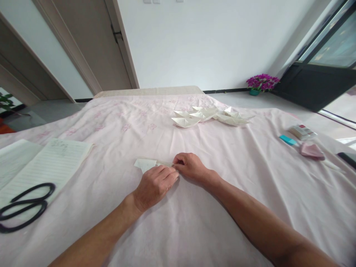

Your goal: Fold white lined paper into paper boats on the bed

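A small piece of folded paper [145, 164] lies on the pink tablecloth in front of me, its left end showing and much of the rest covered by my fingers. My left hand [157, 183] rests over its near side, fingers pressed together on it. At the paper's right end, my right hand [191, 167] pinches with thumb and fingertips, close beside the left fingertips. Farther back sits a cluster of several folded paper boats [185, 122].
Black-handled scissors [30, 204] lie on an open lined notebook [59, 159] at left. To the right are a wrapped packet [302, 131], a blue item [287, 139] and a pink object [312, 150]. Purple flowers [262, 82] stand on the floor beyond the cloth [133, 122].
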Available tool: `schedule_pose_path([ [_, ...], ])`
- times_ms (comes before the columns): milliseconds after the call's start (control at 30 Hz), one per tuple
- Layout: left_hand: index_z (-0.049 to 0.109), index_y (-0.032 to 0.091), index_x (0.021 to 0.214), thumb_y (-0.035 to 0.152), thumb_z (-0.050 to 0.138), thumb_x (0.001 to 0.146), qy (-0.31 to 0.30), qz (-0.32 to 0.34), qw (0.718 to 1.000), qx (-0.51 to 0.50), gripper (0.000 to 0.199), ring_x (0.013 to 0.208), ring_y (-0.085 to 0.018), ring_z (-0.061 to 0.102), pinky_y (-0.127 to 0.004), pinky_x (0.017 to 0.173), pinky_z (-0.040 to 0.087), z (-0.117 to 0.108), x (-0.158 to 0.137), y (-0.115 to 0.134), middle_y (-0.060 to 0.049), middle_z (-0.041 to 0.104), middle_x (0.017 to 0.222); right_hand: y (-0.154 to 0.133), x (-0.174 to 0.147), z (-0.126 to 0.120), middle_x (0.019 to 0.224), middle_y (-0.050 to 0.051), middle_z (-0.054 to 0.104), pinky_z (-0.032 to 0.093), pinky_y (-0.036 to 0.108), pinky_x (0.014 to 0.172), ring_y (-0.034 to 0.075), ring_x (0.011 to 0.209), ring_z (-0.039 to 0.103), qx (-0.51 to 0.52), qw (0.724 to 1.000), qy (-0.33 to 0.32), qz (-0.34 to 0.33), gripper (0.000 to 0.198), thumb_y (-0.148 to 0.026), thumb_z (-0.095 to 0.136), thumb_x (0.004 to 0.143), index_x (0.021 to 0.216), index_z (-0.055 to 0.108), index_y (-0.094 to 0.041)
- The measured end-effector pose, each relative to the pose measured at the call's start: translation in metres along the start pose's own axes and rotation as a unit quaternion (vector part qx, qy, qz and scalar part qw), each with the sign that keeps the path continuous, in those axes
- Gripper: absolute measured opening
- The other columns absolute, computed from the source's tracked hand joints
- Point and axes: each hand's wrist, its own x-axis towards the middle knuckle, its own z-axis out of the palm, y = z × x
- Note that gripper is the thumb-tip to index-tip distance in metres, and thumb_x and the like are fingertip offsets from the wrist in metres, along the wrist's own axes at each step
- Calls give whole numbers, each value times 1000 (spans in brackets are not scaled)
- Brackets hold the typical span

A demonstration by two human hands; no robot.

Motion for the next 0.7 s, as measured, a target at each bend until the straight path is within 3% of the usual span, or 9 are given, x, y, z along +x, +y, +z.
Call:
schedule_pose_path([
  [100, 60, 15, 115, 14, 51, 92, -63, 8, 997, 51, 25, 87, -19, 62, -32, 76, 51, 3, -6, 4, -6, 69, 102, 0, 1, 1, 71, -3, 65, 30, 21, 57, 9, 61, 52, -6, 1000, 10, 6, 5, -18, 64, 77, 75, 68, -19],
  [200, 58, 13, 121, 14, 52, 91, -89, -6, 993, 83, 30, 86, -20, 61, -33, 74, 52, 7, -10, 5, -8, 68, 105, 1, 1, 2, 71, -3, 65, 30, 21, 56, 8, 60, 51, -2, 1000, 16, 12, 4, -19, 65, 78, 76, 68, -19],
  [433, 62, 15, 114, 12, 48, 93, -68, -21, 993, 97, 25, 83, -18, 61, -31, 70, 51, 4, -7, 8, -6, 69, 99, 4, -3, 1, 74, -3, 65, 33, 20, 57, 8, 61, 52, 22, 1000, 8, -17, 10, -12, 62, 76, 78, 68, -19],
  [700, 65, 16, 109, 12, 49, 93, -36, -45, 994, 95, 23, 80, -18, 62, -30, 68, 50, 8, -8, 10, -5, 69, 90, 4, -8, 3, 77, -1, 63, 38, 22, 66, 10, 72, 56, -31, 992, 37, -114, 12, -8, 61, 79, 78, 66, -19],
])
